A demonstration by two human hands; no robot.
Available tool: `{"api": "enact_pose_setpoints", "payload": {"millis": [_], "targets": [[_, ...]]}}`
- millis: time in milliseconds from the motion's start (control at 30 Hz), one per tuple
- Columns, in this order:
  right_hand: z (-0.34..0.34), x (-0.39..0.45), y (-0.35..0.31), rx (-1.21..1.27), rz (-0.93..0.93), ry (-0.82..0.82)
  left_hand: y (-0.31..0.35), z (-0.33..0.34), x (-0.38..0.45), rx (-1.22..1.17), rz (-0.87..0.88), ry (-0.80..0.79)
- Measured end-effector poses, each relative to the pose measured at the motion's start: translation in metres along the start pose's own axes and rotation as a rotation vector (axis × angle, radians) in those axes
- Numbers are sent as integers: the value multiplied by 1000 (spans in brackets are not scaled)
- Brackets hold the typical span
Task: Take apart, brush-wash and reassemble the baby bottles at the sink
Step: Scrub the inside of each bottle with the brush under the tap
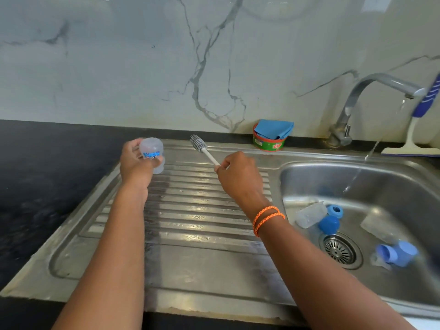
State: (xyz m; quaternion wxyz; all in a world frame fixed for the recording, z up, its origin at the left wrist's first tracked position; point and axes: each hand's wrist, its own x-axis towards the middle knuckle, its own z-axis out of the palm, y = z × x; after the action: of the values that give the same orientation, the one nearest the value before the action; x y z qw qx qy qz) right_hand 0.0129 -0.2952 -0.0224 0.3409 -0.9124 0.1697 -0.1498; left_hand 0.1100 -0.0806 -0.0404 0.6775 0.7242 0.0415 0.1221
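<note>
**Bottle and brush held above the drainboard**

Fingers of the left hand [135, 164] are curling round a clear baby bottle [152, 154] with a blue printed band, holding it over the far left of the ribbed steel drainboard [190, 234]. The right hand [238, 177] is pinching the white handle of a small bottle brush [202, 148], its grey bristle head pointing up and away, apart from the bottle. An orange cord bracelet [267, 219] is sitting on the right wrist.

Water is running from the tap [371, 91] into the sink basin [309, 172]. Lying in the basin near the drain [339, 250] are two more clear bottles [309, 215] [378, 226], a round blue cap [329, 224], a blue ring [335, 210] and pale blue pieces [397, 253].
</note>
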Motion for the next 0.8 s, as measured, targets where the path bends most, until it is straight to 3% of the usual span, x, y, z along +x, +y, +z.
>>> {"api": "enact_pose_setpoints", "payload": {"millis": [667, 800], "targets": [[4, -1, -4, 15, -16, -4, 0, 6, 3, -35, -8, 55], [3, -2, -1, 21, -10, -5, 12, 6, -3, 25, 112, 40]]}}
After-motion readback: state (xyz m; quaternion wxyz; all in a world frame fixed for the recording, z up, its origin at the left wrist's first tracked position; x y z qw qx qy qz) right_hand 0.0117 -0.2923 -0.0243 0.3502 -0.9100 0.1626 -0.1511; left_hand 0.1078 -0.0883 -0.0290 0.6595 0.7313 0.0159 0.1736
